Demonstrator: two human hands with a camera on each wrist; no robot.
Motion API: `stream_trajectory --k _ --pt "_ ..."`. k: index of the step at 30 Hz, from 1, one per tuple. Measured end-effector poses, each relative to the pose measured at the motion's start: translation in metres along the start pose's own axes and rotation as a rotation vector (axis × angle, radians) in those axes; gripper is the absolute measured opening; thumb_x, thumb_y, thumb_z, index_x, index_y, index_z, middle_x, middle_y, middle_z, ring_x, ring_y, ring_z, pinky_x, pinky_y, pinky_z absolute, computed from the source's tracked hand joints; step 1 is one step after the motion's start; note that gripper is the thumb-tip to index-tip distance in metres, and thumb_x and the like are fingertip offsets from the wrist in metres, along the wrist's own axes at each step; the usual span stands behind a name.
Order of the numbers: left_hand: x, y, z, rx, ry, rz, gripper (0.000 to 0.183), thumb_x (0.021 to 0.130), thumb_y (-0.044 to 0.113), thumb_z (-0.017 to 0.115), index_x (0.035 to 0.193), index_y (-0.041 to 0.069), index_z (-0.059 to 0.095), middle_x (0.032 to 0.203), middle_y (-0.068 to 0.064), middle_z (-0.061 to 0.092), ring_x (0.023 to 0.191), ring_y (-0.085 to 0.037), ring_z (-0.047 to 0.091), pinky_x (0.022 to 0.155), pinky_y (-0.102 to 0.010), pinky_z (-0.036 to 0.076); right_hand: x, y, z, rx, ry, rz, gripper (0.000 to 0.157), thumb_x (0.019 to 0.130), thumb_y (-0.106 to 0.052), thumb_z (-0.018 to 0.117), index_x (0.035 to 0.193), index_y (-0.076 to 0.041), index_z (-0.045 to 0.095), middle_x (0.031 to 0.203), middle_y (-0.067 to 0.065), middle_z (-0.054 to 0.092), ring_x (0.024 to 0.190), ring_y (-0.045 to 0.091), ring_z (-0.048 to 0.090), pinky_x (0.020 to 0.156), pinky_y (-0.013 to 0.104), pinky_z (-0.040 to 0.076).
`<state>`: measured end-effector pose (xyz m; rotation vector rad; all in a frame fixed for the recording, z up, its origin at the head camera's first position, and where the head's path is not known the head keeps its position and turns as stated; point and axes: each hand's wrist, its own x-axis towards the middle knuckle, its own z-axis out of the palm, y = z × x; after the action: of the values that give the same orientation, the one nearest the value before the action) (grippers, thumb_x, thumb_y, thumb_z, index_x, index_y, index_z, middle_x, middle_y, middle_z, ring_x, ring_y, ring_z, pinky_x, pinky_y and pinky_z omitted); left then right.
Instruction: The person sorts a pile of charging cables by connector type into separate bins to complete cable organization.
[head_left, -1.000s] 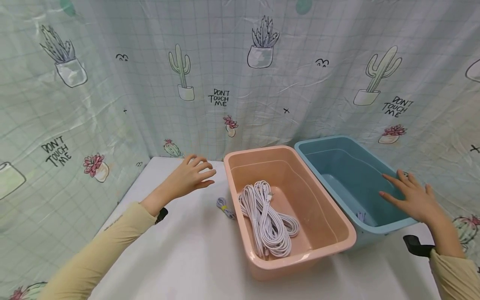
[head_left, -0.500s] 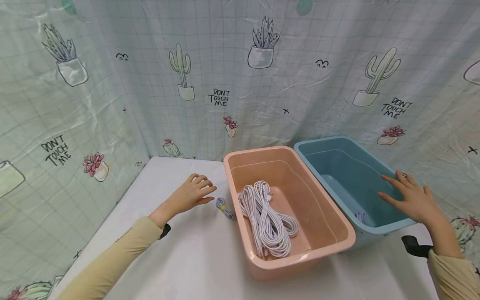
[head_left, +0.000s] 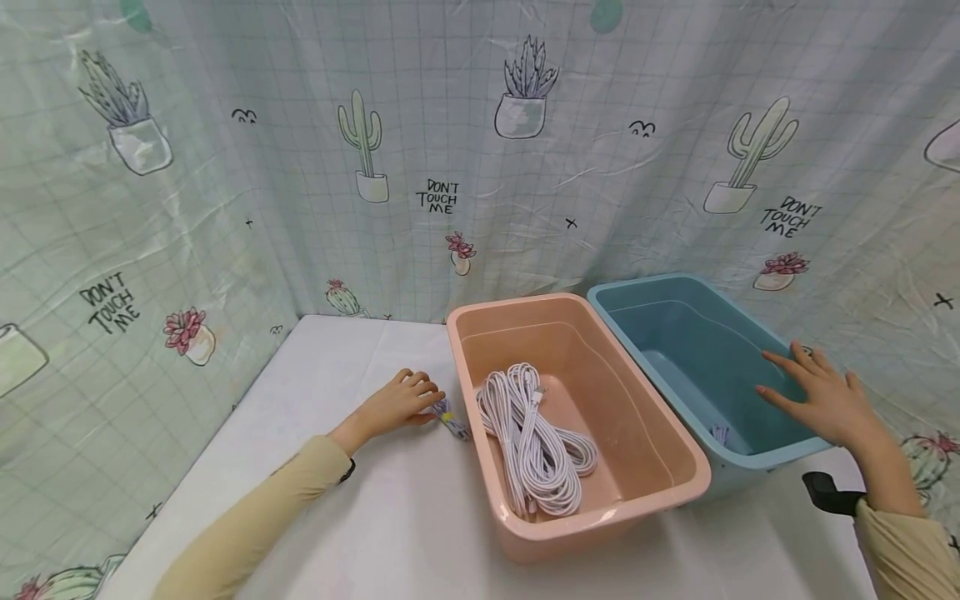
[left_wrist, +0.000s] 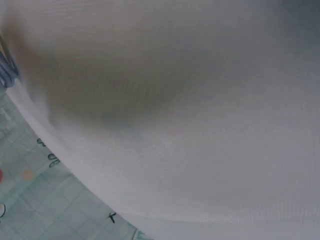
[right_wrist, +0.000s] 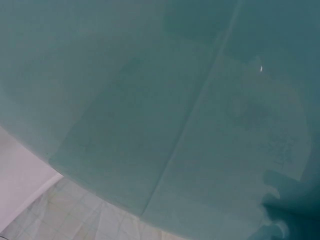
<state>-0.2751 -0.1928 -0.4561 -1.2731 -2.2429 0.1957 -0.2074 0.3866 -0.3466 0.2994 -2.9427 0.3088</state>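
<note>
On the white table, my left hand [head_left: 396,403] reaches a small grey-lilac cable bundle [head_left: 454,427] bound with a yellow tie. Its fingers lie over the bundle's far end and the thumb is on the near side, the two still apart. A bit of the blue-grey cable [left_wrist: 7,70] shows at the left edge of the left wrist view. My right hand [head_left: 832,400] hangs with spread fingers over the right side of the blue bin [head_left: 678,333], holding nothing. In the pink bin [head_left: 600,417] between the hands lie several coiled white cables [head_left: 534,442].
Another small lilac cable bundle [head_left: 720,433] lies at the bottom of the blue bin. Both bins stand side by side on the white table [head_left: 360,517]. A patterned curtain [head_left: 420,125] closes off the back and sides.
My left hand has come down and toward the near right, from above the table to the small cable bundle. The right hand stays almost where it was.
</note>
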Motion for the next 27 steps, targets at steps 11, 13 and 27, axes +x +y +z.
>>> stream_trajectory --k 11,13,27 --pt "0.002 -0.002 0.022 -0.037 -0.119 -0.021 0.037 0.082 0.038 0.061 0.113 0.017 0.059 0.105 0.000 0.063 0.096 -0.022 0.052 0.078 -0.041 0.040 0.002 0.003 0.003 -0.001 0.017 0.011 0.069 0.088 -0.042 0.050 0.140 -0.005 0.026 0.142 0.035 0.007 0.131 0.052 -0.002 0.089 0.076 0.000" --pt "0.002 -0.002 0.024 -0.034 -0.136 -0.018 0.038 0.082 0.038 0.061 0.115 0.018 0.059 0.106 0.000 0.063 0.097 -0.023 0.052 0.080 -0.042 0.041 0.002 0.003 0.003 0.001 0.017 0.014 0.069 0.088 -0.042 0.051 0.140 -0.005 0.026 0.142 0.035 0.007 0.131 0.052 -0.003 0.089 0.076 0.000" --pt "0.004 -0.001 0.017 -0.026 -0.173 -0.008 0.025 0.079 0.037 0.065 0.101 0.024 0.061 0.101 0.004 0.064 0.097 -0.020 0.051 0.078 -0.042 0.040 0.003 0.003 0.003 0.004 0.013 0.016 0.068 0.088 -0.041 0.050 0.139 -0.003 0.027 0.142 0.035 0.006 0.131 0.052 -0.002 0.088 0.076 0.002"
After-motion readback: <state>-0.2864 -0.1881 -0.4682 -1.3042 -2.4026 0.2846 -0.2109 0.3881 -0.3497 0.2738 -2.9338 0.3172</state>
